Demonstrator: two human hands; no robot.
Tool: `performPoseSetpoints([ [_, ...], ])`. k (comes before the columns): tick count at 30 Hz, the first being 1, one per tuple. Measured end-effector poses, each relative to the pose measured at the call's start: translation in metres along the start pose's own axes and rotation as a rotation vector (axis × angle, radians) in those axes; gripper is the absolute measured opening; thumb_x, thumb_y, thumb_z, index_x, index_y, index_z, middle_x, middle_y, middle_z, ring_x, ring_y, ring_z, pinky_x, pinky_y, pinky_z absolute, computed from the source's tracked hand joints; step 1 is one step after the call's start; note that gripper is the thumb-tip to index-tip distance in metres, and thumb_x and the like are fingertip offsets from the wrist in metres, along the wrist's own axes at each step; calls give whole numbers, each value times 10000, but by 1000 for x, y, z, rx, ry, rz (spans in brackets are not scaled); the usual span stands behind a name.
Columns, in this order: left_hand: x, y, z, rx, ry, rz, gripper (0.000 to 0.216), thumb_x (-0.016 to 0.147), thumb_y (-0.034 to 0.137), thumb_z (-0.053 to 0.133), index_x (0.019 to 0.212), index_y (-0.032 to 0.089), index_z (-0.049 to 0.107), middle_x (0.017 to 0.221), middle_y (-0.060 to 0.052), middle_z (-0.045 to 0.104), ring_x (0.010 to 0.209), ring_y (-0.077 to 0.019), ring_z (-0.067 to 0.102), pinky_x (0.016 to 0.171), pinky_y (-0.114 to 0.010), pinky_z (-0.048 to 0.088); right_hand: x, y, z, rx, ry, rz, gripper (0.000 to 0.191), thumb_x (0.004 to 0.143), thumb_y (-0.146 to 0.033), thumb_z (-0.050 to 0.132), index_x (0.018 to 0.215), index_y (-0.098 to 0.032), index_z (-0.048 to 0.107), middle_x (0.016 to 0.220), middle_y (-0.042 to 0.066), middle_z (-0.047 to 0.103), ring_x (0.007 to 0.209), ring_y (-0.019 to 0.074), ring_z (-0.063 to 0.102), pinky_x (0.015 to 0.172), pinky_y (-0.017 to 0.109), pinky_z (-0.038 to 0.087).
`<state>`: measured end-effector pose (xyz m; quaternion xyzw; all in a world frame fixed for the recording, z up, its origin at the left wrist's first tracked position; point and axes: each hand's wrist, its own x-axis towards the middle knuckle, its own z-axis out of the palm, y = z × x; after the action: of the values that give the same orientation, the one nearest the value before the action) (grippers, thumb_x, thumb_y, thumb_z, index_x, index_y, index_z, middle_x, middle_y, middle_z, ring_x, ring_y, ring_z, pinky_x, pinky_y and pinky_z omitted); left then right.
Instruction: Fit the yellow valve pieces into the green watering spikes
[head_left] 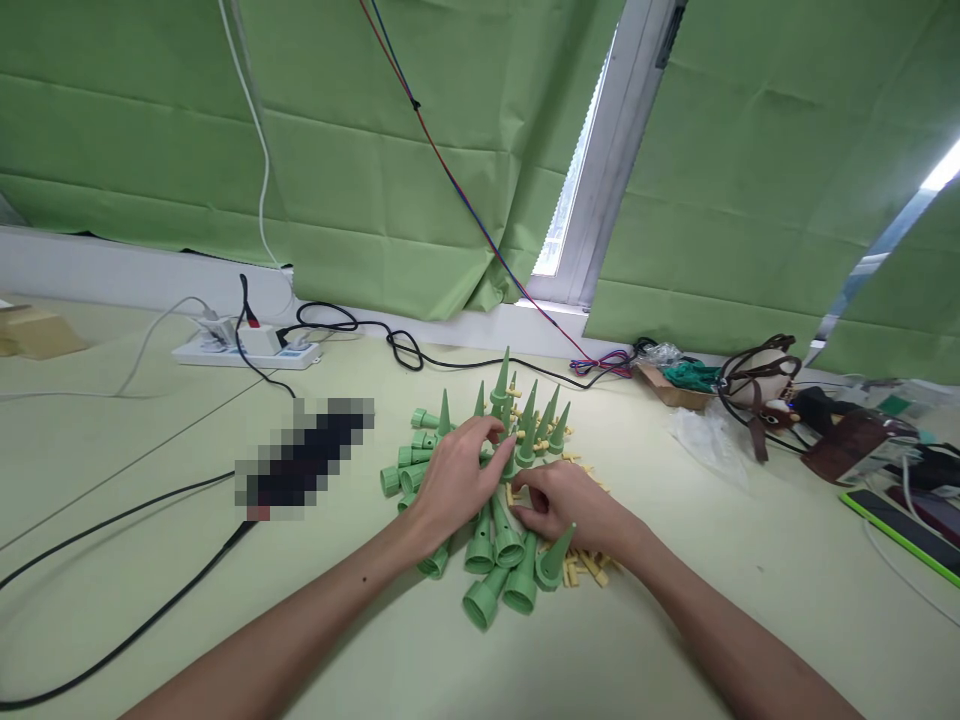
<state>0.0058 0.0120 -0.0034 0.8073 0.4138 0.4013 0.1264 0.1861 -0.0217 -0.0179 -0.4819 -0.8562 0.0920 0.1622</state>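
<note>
- Curtains [375, 180], green, hang behind everything, with a window gap right of centre.
- The pale surface [615, 665] spreads below them.
- Green cones [491, 590] cluster mid-surface, around and beneath both hands; several stand points up, others lie with open ends toward the near and left sides.
- A white power strip [195, 352] sits at the back left.
- The left hand [461, 465] bends thumb and forefinger together at an upright cone; whether its grip has closed I cannot tell.
- The right hand [566, 500] curls beside it, its grip's contents hidden.
- Small yellow pieces [596, 570] lie around the right hand.
</note>
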Motion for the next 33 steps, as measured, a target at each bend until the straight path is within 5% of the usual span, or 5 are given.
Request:
performPoseSetpoints([
  [14, -1, 3, -2, -11, 30, 28, 221, 966, 303, 444, 808, 178, 538, 777, -16, 608, 638, -144, 548, 608, -270, 406, 1, 0, 2, -25, -10, 43, 76, 832, -208, 626, 899, -188, 655, 647, 2, 664, 580, 152, 568, 546, 244, 317],
  [21, 0, -4, 2, 31, -78, -23, 200, 920, 325, 553, 1007, 168, 640, 1009, -66, 684, 706, -177, 600, 667, -311, 458, 0, 2, 3, -26, 0, 13, 74, 820, -169, 575, 865, -189, 631, 643, -6, 645, 573, 143, 545, 548, 242, 302],
  [33, 0, -7, 6, 46, -158, 2, 176, 918, 250, 521, 990, 150, 646, 968, -71, 673, 733, -194, 606, 703, -333, 470, 0, 2, 1, -41, 15, 30, 61, 834, -166, 535, 819, -180, 592, 671, 3, 653, 598, 141, 547, 547, 250, 267],
])
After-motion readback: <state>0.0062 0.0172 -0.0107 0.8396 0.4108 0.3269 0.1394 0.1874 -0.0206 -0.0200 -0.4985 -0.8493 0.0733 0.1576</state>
